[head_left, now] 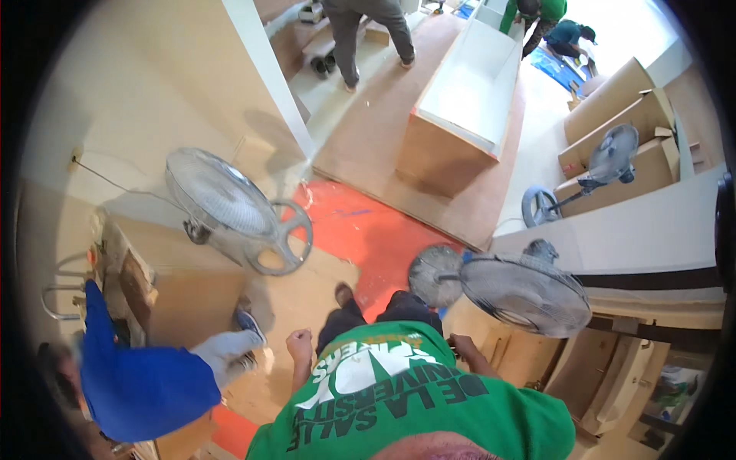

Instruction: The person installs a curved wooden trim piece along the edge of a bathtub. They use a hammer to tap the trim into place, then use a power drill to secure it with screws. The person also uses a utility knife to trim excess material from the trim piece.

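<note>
My left hand [300,342] hangs beside the green shirt on my body, its fingers curled and nothing visible in them. My right hand [463,346] is at my other side, fingers curled, partly in shadow; whether it holds anything is unclear. Right of my feet a dusty pedestal fan [524,291] has its round base on an orange floor covering [345,230]. Another fan [220,195] stands ahead to my left. Close on my left a person in a blue top [146,383] bends beside a cardboard-covered box [192,291].
Ahead, a long white-lined wooden cabinet [452,146] lies on a brown board [360,146]. Several workers, one in grey trousers [376,31], are beyond. A third fan [609,153] and cardboard sheets [613,92] stand at right. Wooden panels [583,368] are at lower right.
</note>
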Available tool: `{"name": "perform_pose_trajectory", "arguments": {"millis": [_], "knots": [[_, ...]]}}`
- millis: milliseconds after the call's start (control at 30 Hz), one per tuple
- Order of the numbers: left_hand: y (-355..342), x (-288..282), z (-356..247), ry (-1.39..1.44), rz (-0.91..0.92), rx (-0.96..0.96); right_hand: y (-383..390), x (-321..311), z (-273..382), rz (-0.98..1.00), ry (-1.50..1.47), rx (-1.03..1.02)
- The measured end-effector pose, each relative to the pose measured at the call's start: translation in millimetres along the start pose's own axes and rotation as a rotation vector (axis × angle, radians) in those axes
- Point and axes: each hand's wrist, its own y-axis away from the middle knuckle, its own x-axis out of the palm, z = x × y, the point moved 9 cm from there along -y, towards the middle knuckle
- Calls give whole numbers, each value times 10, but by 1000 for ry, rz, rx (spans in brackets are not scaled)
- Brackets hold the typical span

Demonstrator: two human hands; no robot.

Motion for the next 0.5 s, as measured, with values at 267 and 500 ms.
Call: {"name": "perform_pose_trajectory", "arguments": {"millis": [267,500], "knots": [[-977,618,-1421,-288,363,282,806,545,2639,-328,68,-405],[-1527,1456,-2809,-209,591,404,651,783,3953,-326,245,-533]]}}
